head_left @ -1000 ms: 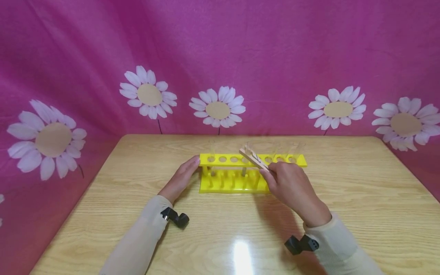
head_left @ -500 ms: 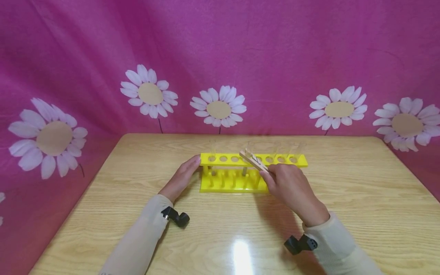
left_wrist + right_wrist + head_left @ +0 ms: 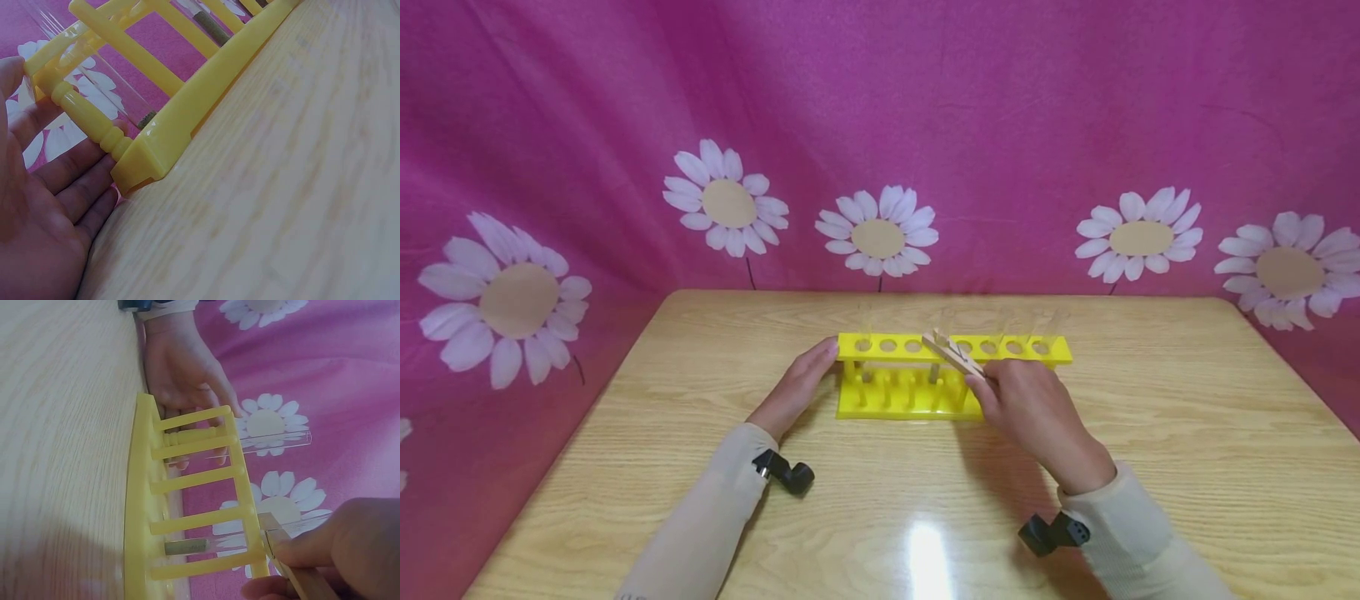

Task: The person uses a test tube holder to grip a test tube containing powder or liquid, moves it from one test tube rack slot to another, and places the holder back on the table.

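A yellow test tube rack (image 3: 900, 347) stands on the table with several clear test tubes upright in it. My left hand (image 3: 797, 383) grips its left end, thumb at the top rail and fingers around the end post (image 3: 87, 119). In my right hand (image 3: 1037, 417) is a wooden test tube holder (image 3: 953, 353), pinched between thumb and fingers. The holder's tips are at the neck of a test tube (image 3: 943, 319) near the rack's middle, just above the top rail. Dark greenish matter (image 3: 186, 545) fills that tube's bottom. The right hand hides the rack's lower right part.
Another test tube (image 3: 281, 439) stands at the rack's left end, and several more are at the right. Upright yellow pegs (image 3: 886, 392) line the base. Behind the wood-grain table (image 3: 850, 517) hangs a pink cloth (image 3: 1000, 125) with white flowers.
The wooden test tube holder has sunk slightly toward the rack's top rail, its tips still at the same tube. My left hand keeps its place on the rack.
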`<state>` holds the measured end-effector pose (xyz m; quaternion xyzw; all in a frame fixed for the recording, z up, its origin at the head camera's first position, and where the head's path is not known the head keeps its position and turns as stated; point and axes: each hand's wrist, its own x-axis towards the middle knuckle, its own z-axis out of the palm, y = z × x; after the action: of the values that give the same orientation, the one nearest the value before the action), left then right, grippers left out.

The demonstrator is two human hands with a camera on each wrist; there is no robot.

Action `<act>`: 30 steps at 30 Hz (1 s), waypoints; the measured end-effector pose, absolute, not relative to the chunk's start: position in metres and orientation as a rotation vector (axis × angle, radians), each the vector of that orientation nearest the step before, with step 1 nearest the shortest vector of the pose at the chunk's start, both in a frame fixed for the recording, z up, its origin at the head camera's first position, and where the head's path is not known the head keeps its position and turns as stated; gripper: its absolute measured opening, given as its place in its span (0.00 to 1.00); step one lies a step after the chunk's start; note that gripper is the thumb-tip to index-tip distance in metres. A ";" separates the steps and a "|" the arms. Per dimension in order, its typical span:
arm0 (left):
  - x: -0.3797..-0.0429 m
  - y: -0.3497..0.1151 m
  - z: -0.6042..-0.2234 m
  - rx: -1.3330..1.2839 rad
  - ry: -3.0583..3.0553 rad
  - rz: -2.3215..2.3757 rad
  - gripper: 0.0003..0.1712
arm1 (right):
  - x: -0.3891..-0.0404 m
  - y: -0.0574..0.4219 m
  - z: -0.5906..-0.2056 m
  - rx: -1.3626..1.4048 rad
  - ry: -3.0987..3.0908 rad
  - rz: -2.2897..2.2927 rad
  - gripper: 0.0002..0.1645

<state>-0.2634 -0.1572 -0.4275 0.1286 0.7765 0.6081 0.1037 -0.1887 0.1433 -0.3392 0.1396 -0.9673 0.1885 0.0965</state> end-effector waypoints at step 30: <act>-0.254 -0.153 -0.408 0.346 2.281 1.766 0.32 | -0.191 0.143 -0.338 0.304 -3.026 0.642 0.13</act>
<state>-0.2543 -0.1532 -0.4079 0.1184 0.7796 0.6036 0.1178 -0.1910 0.1433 -0.3382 0.0977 -0.9734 0.2066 0.0169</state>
